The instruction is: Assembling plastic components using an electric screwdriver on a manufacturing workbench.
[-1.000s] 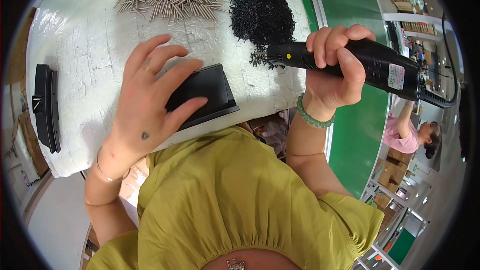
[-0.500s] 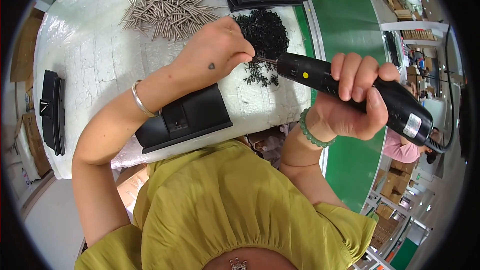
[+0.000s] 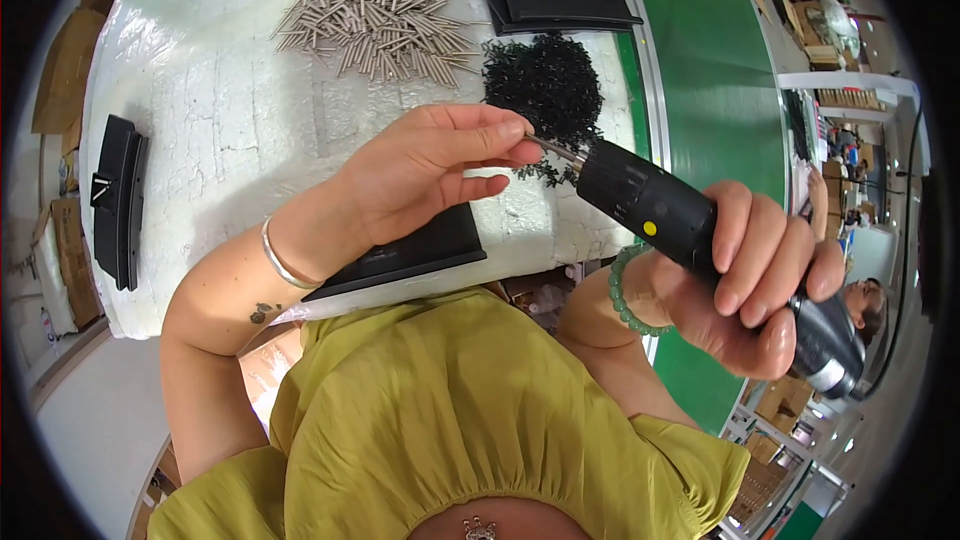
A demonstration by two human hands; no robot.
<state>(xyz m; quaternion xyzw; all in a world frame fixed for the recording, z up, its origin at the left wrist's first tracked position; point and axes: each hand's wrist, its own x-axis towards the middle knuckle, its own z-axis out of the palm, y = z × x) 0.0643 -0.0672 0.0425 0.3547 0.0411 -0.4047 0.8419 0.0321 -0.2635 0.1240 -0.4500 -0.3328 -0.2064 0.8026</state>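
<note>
My right hand (image 3: 755,285) is wrapped round a black corded electric screwdriver (image 3: 635,202), tilted with its metal bit up and to the left. My left hand (image 3: 430,165) pinches thumb and forefinger together at the tip of that bit; whatever sits between them is too small to make out. Just beyond the bit lies a heap of small black screws (image 3: 540,85), with some strewn at its near side. Partly covered by my left forearm, a flat black panel (image 3: 445,245) rests on the table's near edge.
A pile of silver metal pins (image 3: 385,25) lies on the wrapped white tabletop (image 3: 200,80). Black panels (image 3: 560,0) are stacked at the far right, and another black part (image 3: 118,205) stands at the left. Green surface (image 3: 710,70) borders the table. The screwdriver's cable (image 3: 912,160) hangs at right.
The screwdriver and my right hand have moved lower and slightly right. My left hand has come nearer and turned, its thumb and forefinger now at the bit's tip.
</note>
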